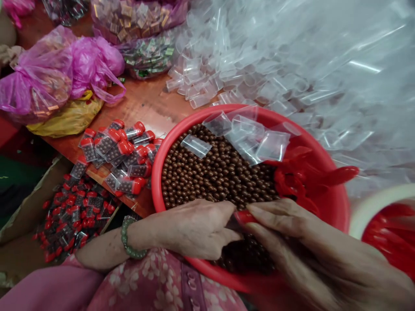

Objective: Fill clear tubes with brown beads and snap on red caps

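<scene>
A red basin (158, 172) holds a heap of brown chocolate balls (220, 172). Over its near side, my left hand (194, 229) pinches a small plastic tube, mostly hidden by the fingers. Fingertips of my right hand (301, 242) are closed on a red cap (245, 216) at the tube's end, so the two hands almost meet. Several empty clear tubes (244, 134) lie on the balls at the basin's far side. More loose red caps (293, 181) and a red scoop-like piece (340, 175) are at its right.
Clear tubes (227, 73) pile up behind the basin. Filled, red-capped tubes (119, 151) lie on the table (139, 103), and more (74, 211) fill a cardboard box (35, 203) below. Pink bags (94, 60) stand at back left. A white tub (359, 216) of red pieces is at right.
</scene>
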`<state>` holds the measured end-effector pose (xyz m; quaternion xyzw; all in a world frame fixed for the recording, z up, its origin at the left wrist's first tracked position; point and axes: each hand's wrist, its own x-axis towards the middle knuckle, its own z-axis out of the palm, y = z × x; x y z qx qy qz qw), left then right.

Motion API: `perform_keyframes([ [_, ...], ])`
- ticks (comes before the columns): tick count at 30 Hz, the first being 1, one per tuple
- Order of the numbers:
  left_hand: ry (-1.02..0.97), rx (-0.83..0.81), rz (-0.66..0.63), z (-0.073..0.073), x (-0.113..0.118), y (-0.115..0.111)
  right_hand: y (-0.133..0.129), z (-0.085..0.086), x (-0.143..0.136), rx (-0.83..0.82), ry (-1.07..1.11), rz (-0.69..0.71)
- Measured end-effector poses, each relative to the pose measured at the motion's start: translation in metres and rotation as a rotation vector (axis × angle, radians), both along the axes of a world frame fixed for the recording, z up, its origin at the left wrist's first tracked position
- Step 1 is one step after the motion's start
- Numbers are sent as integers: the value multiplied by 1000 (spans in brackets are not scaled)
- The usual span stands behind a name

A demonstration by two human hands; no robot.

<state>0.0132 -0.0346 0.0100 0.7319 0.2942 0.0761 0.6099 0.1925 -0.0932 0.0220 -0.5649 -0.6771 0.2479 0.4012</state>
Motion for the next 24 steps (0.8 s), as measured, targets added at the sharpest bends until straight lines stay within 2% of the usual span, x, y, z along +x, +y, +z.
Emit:
perform_keyframes([
  [3, -42, -129, 49, 3, 1, 2, -7, -6, -3, 69, -60, 26],
  [5, -118, -258, 96, 2, 3, 3, -11, -14, -4, 127, -177, 25],
  [8, -250, -568, 157, -2, 7, 2, -12, -23, -7, 203, -360, 75],
  [11, -414, -807, 212, -6, 11, -3, -8, -24, -10, 303, -540, 15],
  [13, -484, -858, 231, -6, 13, -7, -5, -21, -10, 396, -630, -21],
  [16, -524, -883, 222, -4, 15, -12, -3, -16, -8, 491, -633, -16],
  [24, -529, -835, 192, 3, 19, -19, -7, -13, -5, 526, -502, -16],
])
